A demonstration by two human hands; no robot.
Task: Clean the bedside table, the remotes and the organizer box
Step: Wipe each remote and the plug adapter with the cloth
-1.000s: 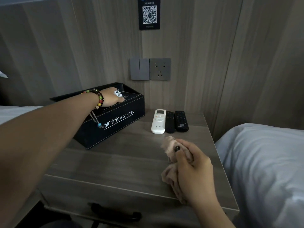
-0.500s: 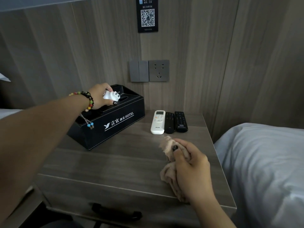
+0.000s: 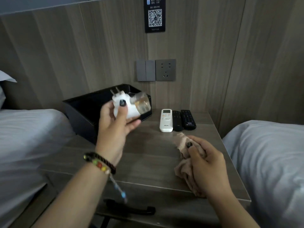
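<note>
My left hand (image 3: 115,125) holds a white plug-in device (image 3: 126,104) with two metal prongs and a clear bottle of amber liquid, lifted above the table in front of the black organizer box (image 3: 82,107). My right hand (image 3: 207,163) grips a crumpled beige cloth (image 3: 184,165) resting on the wooden bedside table (image 3: 148,155). Three remotes lie side by side at the back: a white one (image 3: 166,120) and two black ones (image 3: 176,120) (image 3: 188,119).
A light switch (image 3: 145,70) and a wall socket (image 3: 165,69) sit on the wood panel behind the table, with a QR code sign (image 3: 155,14) above. Beds with white sheets flank the table on the left (image 3: 28,142) and right (image 3: 269,162). A black drawer handle (image 3: 130,208) is below.
My left hand took the white plug-in device out of the organizer box and brought it toward me, turning it palm up. My right hand stayed on the cloth.
</note>
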